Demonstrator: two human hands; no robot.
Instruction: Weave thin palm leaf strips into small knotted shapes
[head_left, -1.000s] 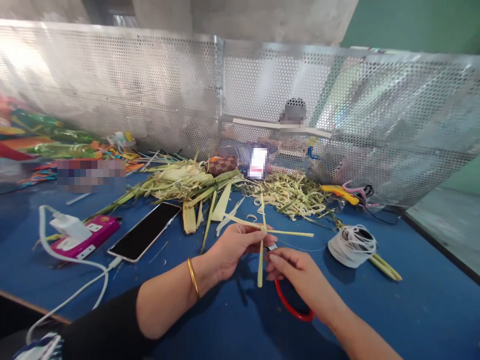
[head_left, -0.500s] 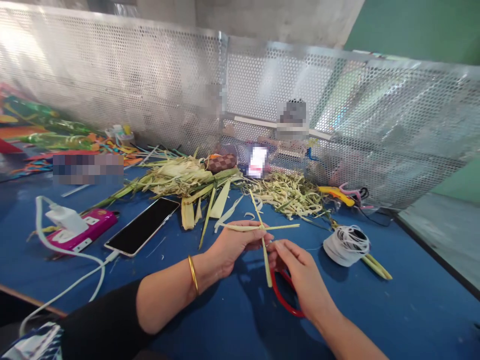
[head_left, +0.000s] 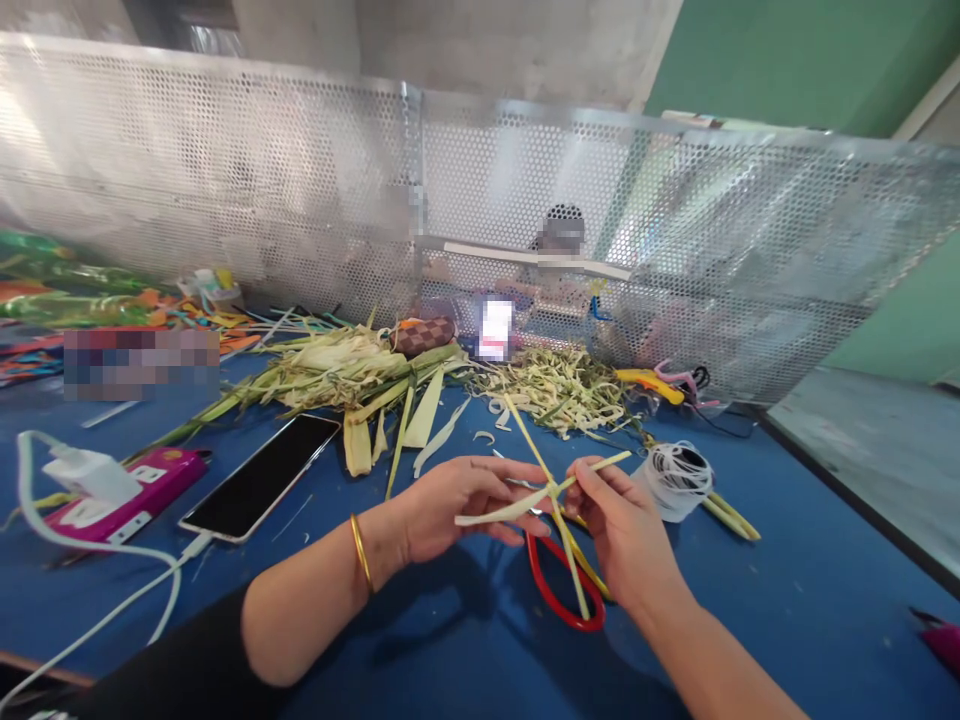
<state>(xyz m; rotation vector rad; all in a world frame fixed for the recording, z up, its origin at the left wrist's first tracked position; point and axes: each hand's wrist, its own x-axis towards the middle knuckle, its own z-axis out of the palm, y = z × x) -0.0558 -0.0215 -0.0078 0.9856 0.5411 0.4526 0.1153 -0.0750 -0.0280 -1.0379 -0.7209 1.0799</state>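
Observation:
Two pale green husk strips (head_left: 523, 507) form a cross in front of me. My right hand (head_left: 619, 525) pinches them right of the crossing, thumb against curled fingers. Just left of the crossing is my left hand (head_left: 457, 505), its fingers stretched out and apart behind the strips; whether they touch the strips I cannot tell. Below and partly behind the strips are scissors with a red loop handle (head_left: 551, 595) and a yellow part beside it; my left fingers hide most of the blades.
Piles of husks (head_left: 334, 370) and shredded strips (head_left: 562, 390) lie at the back by a perforated metal screen (head_left: 300, 190). A phone (head_left: 262, 480) and pink power strip (head_left: 135, 500) are left. A white string roll (head_left: 675, 480) stands right. Behind the screen is a person.
My left fingers have loosened from the crossed strips and spread. My right hand has moved up to pinch them, and the cross has turned and shifted right. The view has swung slightly right.

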